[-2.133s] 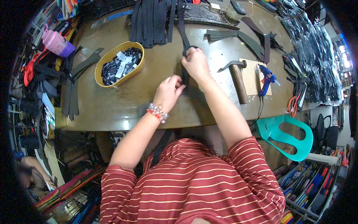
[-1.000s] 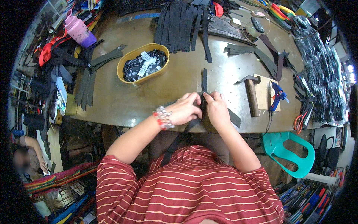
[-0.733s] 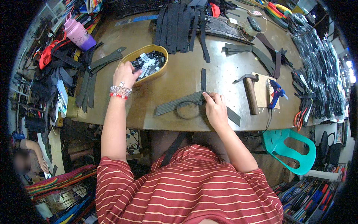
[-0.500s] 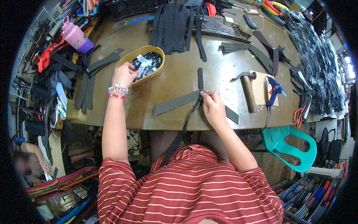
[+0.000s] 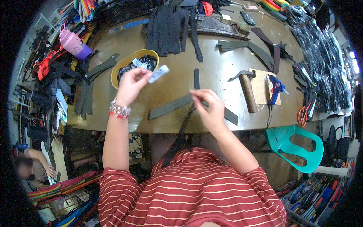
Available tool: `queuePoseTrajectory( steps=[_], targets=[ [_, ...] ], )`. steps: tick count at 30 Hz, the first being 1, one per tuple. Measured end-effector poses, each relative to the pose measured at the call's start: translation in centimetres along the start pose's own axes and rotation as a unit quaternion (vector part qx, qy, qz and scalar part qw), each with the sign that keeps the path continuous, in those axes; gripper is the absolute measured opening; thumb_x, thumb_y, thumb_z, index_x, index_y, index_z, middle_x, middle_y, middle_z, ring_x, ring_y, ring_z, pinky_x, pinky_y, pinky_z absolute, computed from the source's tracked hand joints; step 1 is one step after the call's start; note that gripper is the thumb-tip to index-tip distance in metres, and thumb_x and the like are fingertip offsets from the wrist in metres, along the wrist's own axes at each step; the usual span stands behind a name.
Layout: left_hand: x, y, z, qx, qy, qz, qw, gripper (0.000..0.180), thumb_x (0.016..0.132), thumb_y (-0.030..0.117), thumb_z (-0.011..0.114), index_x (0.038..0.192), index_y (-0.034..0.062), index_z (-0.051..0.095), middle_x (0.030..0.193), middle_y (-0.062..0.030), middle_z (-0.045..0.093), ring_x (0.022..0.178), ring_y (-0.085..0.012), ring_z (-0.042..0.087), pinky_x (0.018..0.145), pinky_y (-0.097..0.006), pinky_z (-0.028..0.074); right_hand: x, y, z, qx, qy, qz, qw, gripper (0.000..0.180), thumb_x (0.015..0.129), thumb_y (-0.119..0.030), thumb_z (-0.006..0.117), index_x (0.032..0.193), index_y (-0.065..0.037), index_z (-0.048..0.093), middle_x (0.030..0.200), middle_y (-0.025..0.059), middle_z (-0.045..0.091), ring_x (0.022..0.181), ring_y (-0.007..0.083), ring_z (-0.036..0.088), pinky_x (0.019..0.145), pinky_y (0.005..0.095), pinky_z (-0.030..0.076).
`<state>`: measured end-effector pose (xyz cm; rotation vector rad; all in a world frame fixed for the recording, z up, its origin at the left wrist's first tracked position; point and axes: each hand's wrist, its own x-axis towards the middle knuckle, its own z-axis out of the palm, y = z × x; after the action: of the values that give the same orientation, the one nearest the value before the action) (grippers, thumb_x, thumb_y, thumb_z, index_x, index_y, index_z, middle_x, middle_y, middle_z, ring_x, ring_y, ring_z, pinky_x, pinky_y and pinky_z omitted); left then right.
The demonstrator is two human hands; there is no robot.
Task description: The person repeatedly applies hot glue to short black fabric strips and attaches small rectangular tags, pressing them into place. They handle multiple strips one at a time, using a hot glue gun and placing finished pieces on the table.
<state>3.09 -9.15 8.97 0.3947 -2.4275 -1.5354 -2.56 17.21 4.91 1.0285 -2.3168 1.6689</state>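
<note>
My left hand [image 5: 133, 84], with a beaded bracelet at its wrist, pinches a small white printed label [image 5: 159, 73] above the table. Just behind it is a yellow oval basin [image 5: 115, 78] of small black pieces and white labels. My right hand [image 5: 211, 109] has its fingers closed over a narrow black strap [image 5: 184, 123], which runs down past the table edge toward my lap. Flat dark grey webbing strips [image 5: 171, 106] lie under and beside that hand. Beyond its fingertips lies a short black strip [image 5: 196, 78]. The exact spot pinched is partly hidden.
Right of my hands lie a hammer [image 5: 247, 92], a blue-handled tool [image 5: 275, 90] on a tan board, and orange-handled scissors [image 5: 302, 115]. Black straps [image 5: 164, 32] pile at the back. A pink-purple bottle [image 5: 73, 43] stands left; a green chair [image 5: 295, 147] stands at right.
My left hand has come out of the basin with a white label, moving toward the right. My right hand has shifted slightly left, and the short black strip now lies apart from its fingers.
</note>
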Motion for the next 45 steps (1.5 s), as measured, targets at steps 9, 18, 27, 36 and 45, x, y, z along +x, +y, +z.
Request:
queuePoseTrajectory(
  steps=[9,18,27,36,45],
  targets=[
    [-4.9,3.5,6.2,-0.278,-0.12,0.0,0.953,0.026,0.09,0.009,0.063,0.115,-0.0002,0.06,0.102,-0.0041,0.064,0.093,-0.0097,0.059,0.084,-0.026,0.049,1.6,-2.6,-0.4,0.283,-0.074,0.27,0.917,0.012,0.084,-0.001,0.069,0.096,0.002,0.067,0.083,0.0056,0.069,0.075,0.0102,0.064,0.069,0.0233,0.051],
    [-7.5,2.9,10.7,-0.355,-0.032,0.031,0.934,0.024,0.088,-0.003,0.062,0.111,-0.0027,0.059,0.099,-0.0052,0.065,0.09,-0.0099,0.062,0.082,-0.023,0.051,-0.1,-1.8,-2.3,0.328,-0.085,0.249,0.907,0.015,0.083,-0.009,0.073,0.093,0.001,0.067,0.081,0.0027,0.068,0.071,0.0069,0.061,0.065,0.0206,0.049],
    [-7.9,2.6,10.6,-0.356,-0.043,-0.014,0.933,0.015,0.089,0.0,0.063,0.104,-0.0021,0.063,0.093,-0.0036,0.066,0.082,-0.0079,0.063,0.073,-0.021,0.053,-0.9,-1.6,-2.4,0.34,-0.109,0.254,0.899,0.014,0.084,-0.007,0.071,0.093,0.001,0.067,0.083,0.0039,0.069,0.073,0.0067,0.061,0.067,0.0209,0.049],
    [-6.3,0.4,10.8,-0.355,0.036,-0.069,0.932,0.008,0.089,0.005,0.065,0.095,-0.0003,0.063,0.086,-0.0049,0.066,0.071,-0.0095,0.062,0.062,-0.023,0.054,-1.4,8.0,-14.6,-0.121,0.458,0.194,0.859,0.048,0.073,-0.021,0.082,0.106,-0.002,0.052,0.096,0.0073,0.051,0.084,0.0177,0.049,0.079,0.0347,0.043],
    [-3.8,-2.5,12.0,-0.417,-0.02,-0.089,0.904,0.008,0.089,0.007,0.065,0.094,0.0007,0.063,0.087,-0.0042,0.066,0.076,-0.0098,0.064,0.072,-0.023,0.054,7.3,10.7,-26.3,-0.532,0.007,0.326,0.781,0.047,0.086,-0.052,0.059,0.104,-0.009,0.063,0.09,0.0222,0.067,0.088,0.0383,0.066,0.075,0.0476,0.052]
  ],
)
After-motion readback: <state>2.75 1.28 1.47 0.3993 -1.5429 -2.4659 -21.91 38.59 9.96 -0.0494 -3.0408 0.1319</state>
